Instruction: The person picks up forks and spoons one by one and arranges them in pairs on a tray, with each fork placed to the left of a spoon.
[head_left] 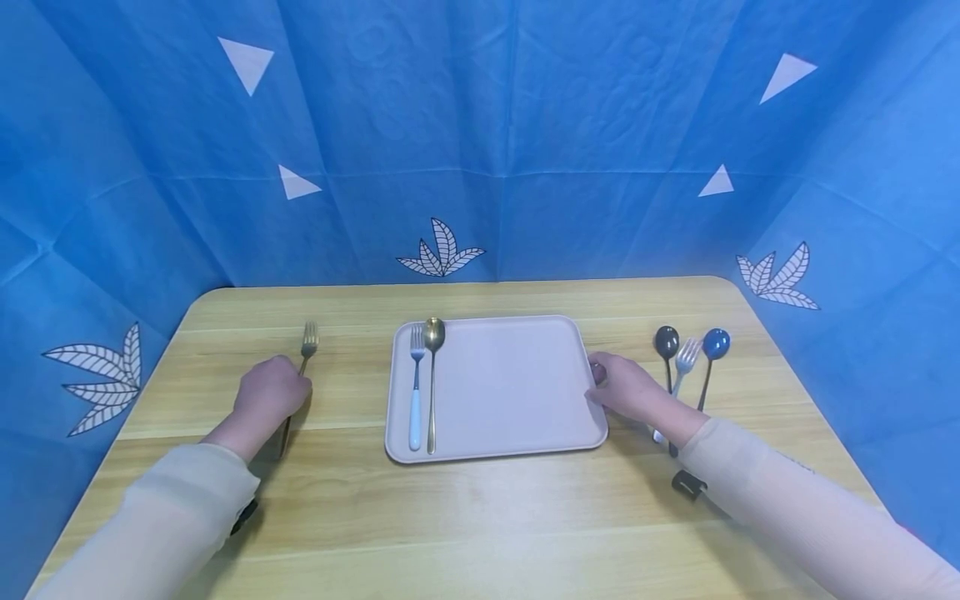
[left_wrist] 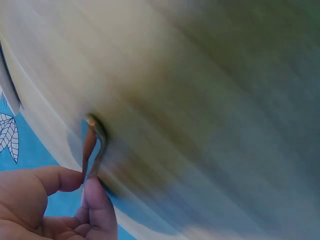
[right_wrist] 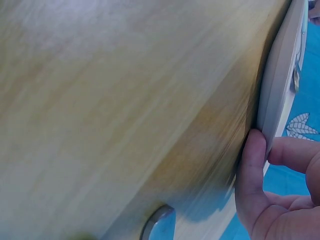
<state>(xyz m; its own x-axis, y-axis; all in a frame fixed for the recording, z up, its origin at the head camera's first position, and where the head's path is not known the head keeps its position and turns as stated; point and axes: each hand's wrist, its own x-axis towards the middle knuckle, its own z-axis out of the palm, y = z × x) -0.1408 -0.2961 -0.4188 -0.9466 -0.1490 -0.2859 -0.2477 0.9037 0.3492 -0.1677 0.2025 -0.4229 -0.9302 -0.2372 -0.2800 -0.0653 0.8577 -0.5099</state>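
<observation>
My left hand [head_left: 272,387] pinches the handle of a brass-coloured fork [head_left: 310,340] at the left of the table, its tines pointing away. In the left wrist view, thumb and finger close on the fork's handle [left_wrist: 90,145]. My right hand [head_left: 628,388] grips the right edge of a pale pinkish tray [head_left: 517,387]. The right wrist view shows that tray's rim [right_wrist: 272,85] between thumb and finger. Along the tray's left side lie a fork with a light-blue handle [head_left: 415,412] and a gold spoon [head_left: 433,335], side by side.
Right of the tray lie a black spoon [head_left: 667,342], a silver fork [head_left: 686,358] and a blue spoon [head_left: 716,343], their handles partly behind my right wrist. The wooden table [head_left: 480,525] has a blue curtain [head_left: 495,125] behind and on both sides.
</observation>
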